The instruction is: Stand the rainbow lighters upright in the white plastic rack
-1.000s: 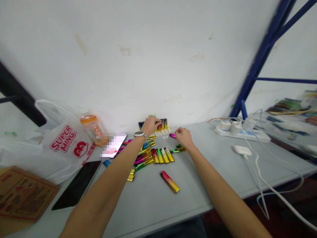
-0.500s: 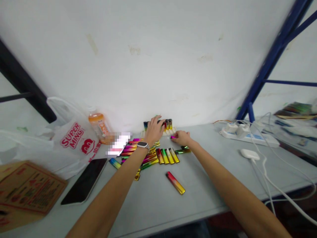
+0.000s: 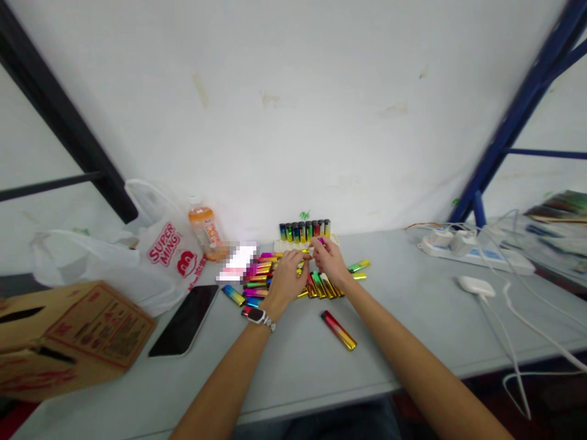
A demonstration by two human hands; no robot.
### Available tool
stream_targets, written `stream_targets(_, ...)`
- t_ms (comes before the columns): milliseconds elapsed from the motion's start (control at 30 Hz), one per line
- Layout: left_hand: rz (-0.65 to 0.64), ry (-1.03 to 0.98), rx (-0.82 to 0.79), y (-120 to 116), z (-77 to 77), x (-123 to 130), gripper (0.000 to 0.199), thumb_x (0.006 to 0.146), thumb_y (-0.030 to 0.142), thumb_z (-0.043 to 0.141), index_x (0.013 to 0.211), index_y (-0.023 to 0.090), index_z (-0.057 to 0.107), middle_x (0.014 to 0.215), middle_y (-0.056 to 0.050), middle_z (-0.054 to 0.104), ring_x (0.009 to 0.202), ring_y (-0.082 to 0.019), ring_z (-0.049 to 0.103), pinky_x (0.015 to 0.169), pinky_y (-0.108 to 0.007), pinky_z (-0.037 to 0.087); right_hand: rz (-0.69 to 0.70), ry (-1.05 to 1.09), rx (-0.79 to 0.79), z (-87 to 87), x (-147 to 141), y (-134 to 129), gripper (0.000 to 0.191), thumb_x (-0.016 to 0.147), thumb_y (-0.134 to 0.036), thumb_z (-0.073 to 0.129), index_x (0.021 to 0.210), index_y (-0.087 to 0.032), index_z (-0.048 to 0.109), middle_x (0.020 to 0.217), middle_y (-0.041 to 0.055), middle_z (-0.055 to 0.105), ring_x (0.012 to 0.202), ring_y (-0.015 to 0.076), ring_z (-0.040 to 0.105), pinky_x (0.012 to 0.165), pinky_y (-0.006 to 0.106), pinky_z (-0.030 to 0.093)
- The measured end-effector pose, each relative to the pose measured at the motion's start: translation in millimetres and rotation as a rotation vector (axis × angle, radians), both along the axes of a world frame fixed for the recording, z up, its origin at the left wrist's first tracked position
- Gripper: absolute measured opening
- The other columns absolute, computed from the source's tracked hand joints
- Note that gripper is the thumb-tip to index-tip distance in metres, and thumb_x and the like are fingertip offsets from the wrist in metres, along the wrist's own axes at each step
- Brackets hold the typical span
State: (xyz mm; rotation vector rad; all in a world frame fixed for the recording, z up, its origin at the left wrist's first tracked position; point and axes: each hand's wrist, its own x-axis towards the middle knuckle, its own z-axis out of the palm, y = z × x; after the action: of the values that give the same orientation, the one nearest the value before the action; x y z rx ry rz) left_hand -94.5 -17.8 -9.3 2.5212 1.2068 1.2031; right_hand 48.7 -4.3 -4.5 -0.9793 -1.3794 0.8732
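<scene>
Several shiny multicoloured lighters (image 3: 270, 276) lie in a pile on the grey table (image 3: 394, 324). A row of lighters (image 3: 305, 230) stands upright in a white tray by the wall. My right hand (image 3: 329, 260) pinches a pink lighter (image 3: 320, 242) just in front of that row. My left hand (image 3: 287, 278), with a watch on the wrist, hovers over the pile, its fingertips close to my right hand; whether it grips anything is unclear. One red-and-gold lighter (image 3: 338, 330) lies apart, nearer to me.
A dark phone (image 3: 184, 319) lies left of the pile. Behind it stand an orange bottle (image 3: 205, 229) and a white plastic bag (image 3: 151, 256); a cardboard box (image 3: 64, 333) sits far left. A power strip (image 3: 472, 252) and white cables (image 3: 513, 318) occupy the right.
My left hand came back from the upright row to the pile. My right hand lifted the pink lighter off the table. The camera view shifted, so everything sits further right.
</scene>
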Motion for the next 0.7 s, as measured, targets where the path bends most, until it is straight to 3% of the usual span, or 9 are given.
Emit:
stream_targets(133,-0.076,0.038,-0.066,0.0,-11.1,2.5,0.019,0.089,0.012,0.050,0.096,0.019,0.066,0.099,-0.008,0.068,0.100,-0.023,0.060,0.094,-0.040,0.048,-0.185,-0.188,0.082,-5.5,-3.3,-15.9,0.038,0.088,-0.049,0.048,0.062,-0.022,0.042,0.055,-0.0052,0.041,0.055,0.0119,0.039,0.054,0.026,0.030)
stream_targets(400,-0.102,0.055,-0.136,1.2,-18.1,1.8,0.018,0.086,0.010,0.051,0.094,0.016,0.066,0.096,-0.009,0.068,0.102,-0.024,0.061,0.096,-0.040,0.048,-0.265,-0.300,0.101,-14.7,-4.2,-18.4,0.024,0.083,-0.028,0.042,0.060,-0.022,0.041,0.054,-0.0054,0.041,0.056,0.0128,0.040,0.056,0.027,0.027)
stream_targets(700,-0.099,0.055,-0.142,0.0,-16.7,2.9,0.017,0.087,0.011,0.051,0.094,0.016,0.066,0.097,-0.009,0.069,0.097,-0.023,0.061,0.090,-0.038,0.050,-0.241,-0.265,0.113,-12.4,-4.8,-22.9,0.038,0.090,-0.045,0.044,0.060,-0.022,0.040,0.055,-0.0058,0.038,0.056,0.0123,0.037,0.057,0.027,0.027)
